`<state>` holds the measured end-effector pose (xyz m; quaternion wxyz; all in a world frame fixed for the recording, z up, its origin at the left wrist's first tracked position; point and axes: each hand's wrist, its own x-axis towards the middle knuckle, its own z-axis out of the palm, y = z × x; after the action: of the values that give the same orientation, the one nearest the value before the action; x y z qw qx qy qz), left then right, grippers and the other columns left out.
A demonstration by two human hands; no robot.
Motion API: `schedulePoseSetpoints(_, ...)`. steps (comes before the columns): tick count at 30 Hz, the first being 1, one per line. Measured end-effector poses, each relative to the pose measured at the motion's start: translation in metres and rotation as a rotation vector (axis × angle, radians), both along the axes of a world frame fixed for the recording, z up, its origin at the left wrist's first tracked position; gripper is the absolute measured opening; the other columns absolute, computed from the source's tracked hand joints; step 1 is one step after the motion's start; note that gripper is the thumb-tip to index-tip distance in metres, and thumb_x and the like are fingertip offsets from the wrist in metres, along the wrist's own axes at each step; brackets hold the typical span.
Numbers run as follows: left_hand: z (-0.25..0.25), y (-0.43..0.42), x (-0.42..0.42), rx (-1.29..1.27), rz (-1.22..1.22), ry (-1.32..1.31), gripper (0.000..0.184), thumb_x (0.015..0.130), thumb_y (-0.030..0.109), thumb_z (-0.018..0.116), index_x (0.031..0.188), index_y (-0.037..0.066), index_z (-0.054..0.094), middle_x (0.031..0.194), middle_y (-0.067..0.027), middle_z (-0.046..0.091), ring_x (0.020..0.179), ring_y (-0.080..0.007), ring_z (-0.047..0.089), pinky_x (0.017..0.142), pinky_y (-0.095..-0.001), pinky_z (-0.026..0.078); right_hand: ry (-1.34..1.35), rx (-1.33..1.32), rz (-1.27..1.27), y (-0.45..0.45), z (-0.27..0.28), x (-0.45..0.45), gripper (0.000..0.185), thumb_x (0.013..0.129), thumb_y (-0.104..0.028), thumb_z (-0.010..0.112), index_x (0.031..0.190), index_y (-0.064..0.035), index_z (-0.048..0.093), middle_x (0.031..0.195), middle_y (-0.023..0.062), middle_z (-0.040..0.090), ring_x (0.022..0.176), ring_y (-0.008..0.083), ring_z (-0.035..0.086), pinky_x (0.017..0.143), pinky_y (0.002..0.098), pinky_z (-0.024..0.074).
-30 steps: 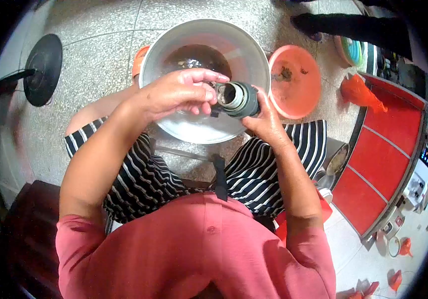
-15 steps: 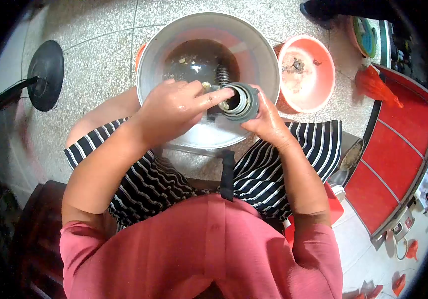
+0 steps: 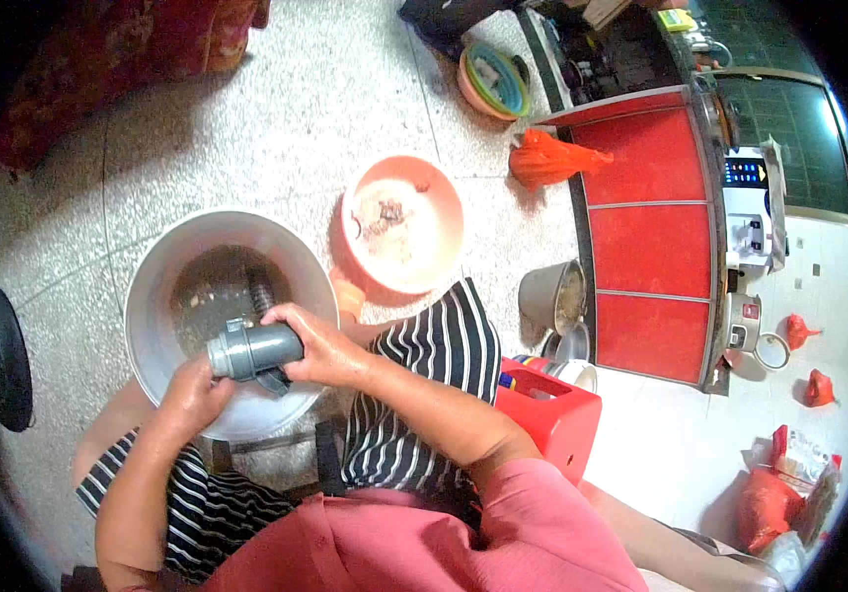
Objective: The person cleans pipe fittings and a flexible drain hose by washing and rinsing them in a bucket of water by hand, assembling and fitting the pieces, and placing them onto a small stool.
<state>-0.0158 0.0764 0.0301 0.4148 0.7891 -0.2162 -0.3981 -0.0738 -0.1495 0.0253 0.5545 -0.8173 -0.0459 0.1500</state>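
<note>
A grey plastic drain pipe fitting [image 3: 258,349] lies nearly level in my hands, over the near part of a large pale tub [image 3: 153,266]. My right hand [image 3: 317,345] grips its right end, thumb on top. My left hand [image 3: 197,397] is closed at the lighter ringed left end; some of its fingertips are hidden. A ribbed hose [image 3: 261,281] shows behind the fitting, going down into the tub. Murky brown water [image 3: 209,296] with small pale bits covers the tub's bottom.
Right of the tub stands a pink basin [image 3: 434,252] with dark scraps in it. Farther right are an orange bag [image 3: 547,160], a grey bucket [image 3: 539,296] and red cabinets [image 3: 651,247]. A red stool [image 3: 562,424] is by my right leg. A black round base [image 3: 1,355] stands left.
My view has swung to the right. The fitting has turned from its opening facing up to lying sideways, opening leftward. My left finger, earlier at the opening, is now lower, at the fitting's end.
</note>
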Motion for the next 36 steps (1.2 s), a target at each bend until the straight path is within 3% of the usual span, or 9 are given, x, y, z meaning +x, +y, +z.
schedulePoseSetpoints(3, 0.022, -0.010, 0.006, -0.015, 0.097, -0.007, 0.029, 0.069, 0.004, 0.056, 0.098, 0.001, 0.055, 0.088, -0.0201, 0.059, 0.079, -0.0348, 0.058, 0.069, -0.0352, 0.046, -0.030, 0.043, -0.086, 0.002, 0.009, 0.003, 0.059, 0.059, -0.002, 0.062, 0.114, -0.0046, 0.040, 0.108, 0.0134, 0.047, 0.105, 0.0254, 0.047, 0.091, 0.0326, 0.0366)
schedulePoseSetpoints(6, 0.020, -0.012, 0.002, -0.146, 0.187, -0.316, 0.029, 0.068, 0.005, 0.057, 0.097, 0.002, 0.055, 0.088, -0.0191, 0.058, 0.080, -0.0351, 0.057, 0.069, -0.0368, 0.046, 0.059, 0.077, -0.084, -0.002, 0.018, 0.010, 0.060, 0.059, -0.002, 0.062, 0.114, -0.0054, 0.040, 0.108, 0.0132, 0.048, 0.105, 0.0257, 0.048, 0.091, 0.0323, 0.0367)
schedulePoseSetpoints(9, 0.023, -0.007, 0.003, -0.116, 0.073, -0.492, 0.027, 0.067, 0.006, 0.058, 0.095, 0.003, 0.056, 0.085, -0.0187, 0.058, 0.079, -0.0364, 0.056, 0.070, -0.0392, 0.045, 0.025, 0.051, -0.048, 0.000, 0.017, 0.009, 0.060, 0.059, -0.002, 0.062, 0.115, -0.0061, 0.041, 0.108, 0.0128, 0.048, 0.105, 0.0259, 0.048, 0.091, 0.0324, 0.0369)
schedulePoseSetpoints(15, 0.016, 0.000, 0.005, -0.034, -0.079, -0.302, 0.024, 0.068, 0.005, 0.057, 0.091, 0.002, 0.058, 0.082, -0.0176, 0.059, 0.077, -0.0338, 0.058, 0.071, -0.0379, 0.046, -0.003, 0.039, -0.012, 0.004, 0.009, 0.003, 0.059, 0.059, -0.002, 0.062, 0.115, -0.0059, 0.042, 0.109, 0.0132, 0.048, 0.107, 0.0270, 0.047, 0.092, 0.0335, 0.0367)
schedulePoseSetpoints(18, 0.003, 0.000, 0.004, -0.147, 0.009, 0.210, 0.027, 0.069, 0.004, 0.055, 0.095, 0.001, 0.058, 0.082, -0.0153, 0.061, 0.078, -0.0253, 0.060, 0.073, -0.0340, 0.046, -0.002, 0.044, 0.014, 0.003, 0.012, 0.006, 0.059, 0.058, -0.002, 0.062, 0.115, -0.0056, 0.043, 0.109, 0.0134, 0.048, 0.106, 0.0279, 0.047, 0.093, 0.0337, 0.0364)
schedulePoseSetpoints(21, 0.024, -0.003, 0.007, 0.042, -0.037, 0.240, 0.028, 0.070, 0.003, 0.053, 0.098, 0.000, 0.057, 0.083, -0.0134, 0.062, 0.078, -0.0190, 0.058, 0.073, -0.0312, 0.045, -0.024, -0.020, 0.090, 0.002, 0.010, 0.009, 0.059, 0.058, -0.002, 0.061, 0.114, -0.0052, 0.043, 0.110, 0.0140, 0.048, 0.106, 0.0292, 0.047, 0.093, 0.0343, 0.0362)
schedulePoseSetpoints(24, 0.008, 0.003, 0.000, -0.017, -0.063, 0.194, 0.026, 0.070, 0.002, 0.055, 0.097, 0.001, 0.058, 0.083, -0.0127, 0.062, 0.077, -0.0192, 0.058, 0.073, -0.0313, 0.045, -0.029, -0.014, 0.117, 0.003, 0.007, 0.004, 0.058, 0.058, -0.001, 0.061, 0.113, -0.0053, 0.043, 0.110, 0.0147, 0.048, 0.106, 0.0305, 0.047, 0.093, 0.0355, 0.0363)
schedulePoseSetpoints(30, 0.014, -0.002, 0.008, -0.004, -0.092, 0.557, 0.025, 0.075, 0.003, 0.057, 0.099, 0.002, 0.057, 0.081, -0.0026, 0.060, 0.074, -0.0131, 0.056, 0.070, -0.0293, 0.045, -0.036, -0.025, 0.152, 0.002, 0.005, 0.003, 0.060, 0.058, -0.002, 0.062, 0.115, -0.0062, 0.043, 0.111, 0.0155, 0.047, 0.107, 0.0323, 0.046, 0.093, 0.0363, 0.0359)
schedulePoseSetpoints(36, 0.012, -0.005, 0.010, -0.164, 0.016, 0.359, 0.031, 0.075, 0.008, 0.058, 0.106, 0.004, 0.054, 0.085, -0.0021, 0.057, 0.080, -0.0158, 0.054, 0.075, -0.0313, 0.044, 0.055, -0.108, 0.052, -0.004, 0.009, 0.006, 0.062, 0.059, -0.003, 0.062, 0.118, -0.0069, 0.043, 0.114, 0.0138, 0.046, 0.111, 0.0259, 0.044, 0.093, 0.0340, 0.0367)
